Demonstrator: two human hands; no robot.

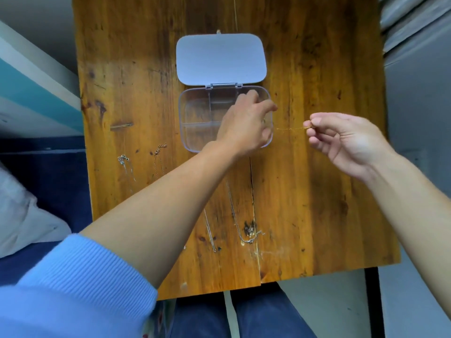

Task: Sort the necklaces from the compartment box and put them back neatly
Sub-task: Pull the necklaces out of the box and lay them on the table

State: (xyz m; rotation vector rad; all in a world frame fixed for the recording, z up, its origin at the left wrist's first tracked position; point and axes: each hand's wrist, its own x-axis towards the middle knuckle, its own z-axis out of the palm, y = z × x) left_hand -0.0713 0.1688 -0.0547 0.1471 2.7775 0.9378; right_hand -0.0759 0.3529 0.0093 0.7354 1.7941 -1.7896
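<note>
A clear compartment box lies open in the middle of the wooden table, its white lid folded back. My left hand reaches over the box's right compartments, fingers curled on one end of a thin gold necklace. My right hand pinches the other end to the right of the box, and the chain is stretched between both hands. Three silver necklaces lie on the table: one at the left, one beside it, one near the front.
The table's front edge runs just above my lap. A blue and grey cushion sits to the left, off the table. Grey floor lies to the right.
</note>
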